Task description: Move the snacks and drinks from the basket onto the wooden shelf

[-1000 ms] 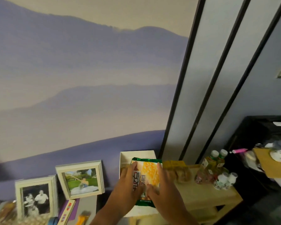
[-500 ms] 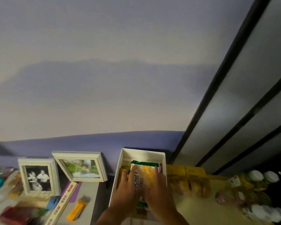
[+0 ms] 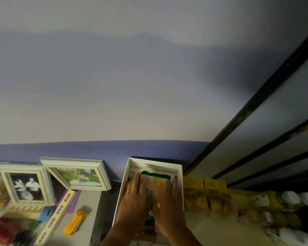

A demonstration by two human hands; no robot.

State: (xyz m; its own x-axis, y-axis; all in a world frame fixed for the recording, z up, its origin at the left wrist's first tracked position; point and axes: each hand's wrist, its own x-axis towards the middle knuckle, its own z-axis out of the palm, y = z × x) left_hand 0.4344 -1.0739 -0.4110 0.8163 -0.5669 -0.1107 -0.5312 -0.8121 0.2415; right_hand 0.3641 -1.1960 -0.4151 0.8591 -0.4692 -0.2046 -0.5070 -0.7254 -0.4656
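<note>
A white box-like basket (image 3: pixel 126 176) stands against the wall at the bottom centre. Inside it lies a yellow snack packet with green ends (image 3: pixel 156 180). My left hand (image 3: pixel 134 197) and my right hand (image 3: pixel 167 201) lie side by side on this packet, fingers spread over it and curled at its edges. More packets show under it in the basket. To the right is the wooden shelf (image 3: pixel 212 229), with yellow snack boxes (image 3: pixel 204 185) at its back and several white-capped drink bottles (image 3: pixel 290 197) at its right.
Two white photo frames (image 3: pixel 75 174) lean against the wall on a grey surface to the left, with a ruler-like strip (image 3: pixel 57 215), an orange wrapper (image 3: pixel 76 221) and other small items. Dark vertical strips (image 3: pixel 256 96) run up the wall panels on the right.
The view has tilted down and closer. Both hands and the yellow packet have gone from above the basket's rim down into the basket.
</note>
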